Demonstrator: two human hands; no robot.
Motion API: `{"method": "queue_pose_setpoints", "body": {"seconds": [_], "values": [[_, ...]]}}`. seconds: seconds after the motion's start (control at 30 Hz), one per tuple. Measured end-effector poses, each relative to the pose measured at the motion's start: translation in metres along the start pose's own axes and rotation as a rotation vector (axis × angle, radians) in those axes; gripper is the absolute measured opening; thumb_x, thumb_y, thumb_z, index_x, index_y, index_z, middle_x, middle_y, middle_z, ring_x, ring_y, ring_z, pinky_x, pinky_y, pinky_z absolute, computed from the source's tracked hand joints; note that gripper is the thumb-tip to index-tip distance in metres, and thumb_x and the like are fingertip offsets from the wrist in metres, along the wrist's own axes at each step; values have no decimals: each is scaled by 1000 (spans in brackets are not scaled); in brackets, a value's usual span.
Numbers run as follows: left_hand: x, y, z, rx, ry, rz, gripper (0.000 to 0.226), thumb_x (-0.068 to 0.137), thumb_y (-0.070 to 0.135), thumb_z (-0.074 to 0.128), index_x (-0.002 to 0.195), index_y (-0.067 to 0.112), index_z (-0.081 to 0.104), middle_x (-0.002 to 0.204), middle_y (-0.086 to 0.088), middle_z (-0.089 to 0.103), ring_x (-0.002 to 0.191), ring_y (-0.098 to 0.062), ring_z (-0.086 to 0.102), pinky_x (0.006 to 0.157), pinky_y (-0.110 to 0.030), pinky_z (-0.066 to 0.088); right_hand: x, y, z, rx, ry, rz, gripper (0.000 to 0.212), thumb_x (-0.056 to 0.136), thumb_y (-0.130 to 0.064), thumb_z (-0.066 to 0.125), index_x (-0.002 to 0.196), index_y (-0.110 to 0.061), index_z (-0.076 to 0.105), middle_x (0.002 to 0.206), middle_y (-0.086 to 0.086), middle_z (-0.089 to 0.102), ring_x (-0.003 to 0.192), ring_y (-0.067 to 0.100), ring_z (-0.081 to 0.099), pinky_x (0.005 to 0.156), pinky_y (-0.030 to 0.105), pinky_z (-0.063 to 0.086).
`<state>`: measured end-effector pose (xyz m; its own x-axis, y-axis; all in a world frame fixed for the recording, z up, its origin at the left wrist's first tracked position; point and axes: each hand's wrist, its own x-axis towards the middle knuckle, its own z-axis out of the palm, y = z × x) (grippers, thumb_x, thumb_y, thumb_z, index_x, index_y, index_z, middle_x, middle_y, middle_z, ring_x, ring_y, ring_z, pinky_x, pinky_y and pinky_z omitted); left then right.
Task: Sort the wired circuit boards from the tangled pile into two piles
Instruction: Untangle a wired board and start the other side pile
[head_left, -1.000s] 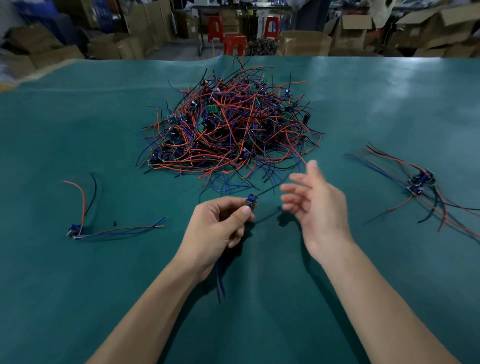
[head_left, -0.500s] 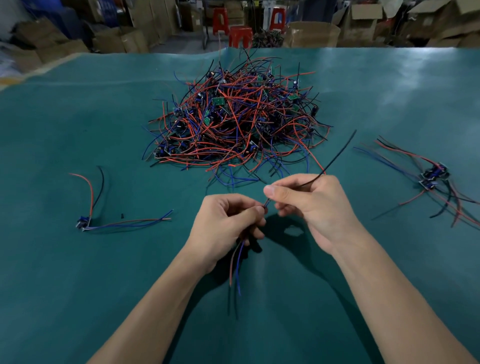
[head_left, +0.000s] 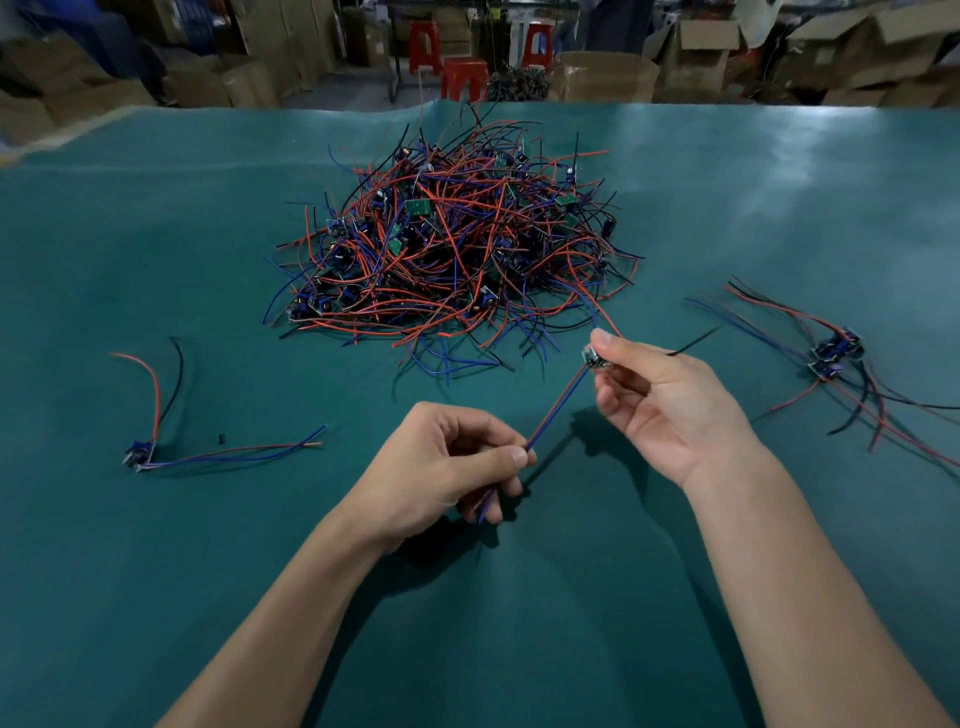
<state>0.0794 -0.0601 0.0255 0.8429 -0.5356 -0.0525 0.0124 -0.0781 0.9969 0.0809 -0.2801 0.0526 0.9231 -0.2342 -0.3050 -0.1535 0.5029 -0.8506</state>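
A tangled pile (head_left: 457, 249) of small circuit boards with red, blue and black wires lies in the middle of the green table (head_left: 156, 597). My right hand (head_left: 670, 410) pinches one small wired circuit board (head_left: 592, 358) between thumb and fingers, just in front of the pile. Its red and blue wires (head_left: 556, 408) run taut down to my left hand (head_left: 441, 467), which pinches them. A black wire sticks out to the right behind my right hand. A single sorted board (head_left: 139, 452) lies at the left. A small group of sorted boards (head_left: 836, 353) lies at the right.
A tiny black bit (head_left: 222, 439) lies near the left board. Cardboard boxes (head_left: 602, 75) and red stools (head_left: 465, 78) stand on the floor beyond the table's far edge.
My hands have drawn apart. The right hand now holds the board, up and to the right; the left has slid down the red and blue wires, stretching them straight.
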Motion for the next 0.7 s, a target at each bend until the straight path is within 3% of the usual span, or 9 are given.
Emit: {"method": "queue_pose_setpoints", "body": {"seconds": [0.1,0.27,0.4,0.47,0.57,0.7], "values": [[-1,0,1,24,-14,-19,5,91,6,69,89,3,72,67,-13,70,44,-18,59,44,-24,46,0,-1,-1,97,69,4,17,54,-15,89,65,-9,78,67,5,68,54,10,62,50,18,52],[-2,-1,1,39,-52,-4,7,89,5,71,83,7,74,73,-14,73,51,-18,63,50,-22,48,-6,-10,-6,248,133,-66,25,59,-9,86,79,-6,71,71,6,70,58,11,65,56,18,55],[-1,-2,-3,51,-88,12,4,79,14,72,79,11,74,71,-14,72,54,-19,63,52,-22,48,-7,-44,-37,175,188,-172,11,81,-13,79,88,-8,72,75,3,72,59,11,67,58,20,54],[0,-3,-2,51,-63,15,8,77,18,71,80,11,74,71,-14,71,54,-20,63,52,-22,48,-10,-70,-61,-79,134,-159,7,89,-13,72,87,-8,75,76,2,71,60,16,68,57,25,56],[3,-3,1,34,-20,17,8,76,18,71,79,11,73,71,-15,71,53,-20,63,49,-22,47,-8,-114,-91,-660,79,2,13,86,-3,68,83,-11,78,68,1,65,55,22,67,50,27,55],[4,-2,3,31,14,6,3,82,10,71,80,7,71,73,-14,72,53,-20,64,46,-23,47,26,-153,-122,-1280,260,57,24,79,1,74,101,-7,70,64,8,67,44,15,57,44,23,44]]}}
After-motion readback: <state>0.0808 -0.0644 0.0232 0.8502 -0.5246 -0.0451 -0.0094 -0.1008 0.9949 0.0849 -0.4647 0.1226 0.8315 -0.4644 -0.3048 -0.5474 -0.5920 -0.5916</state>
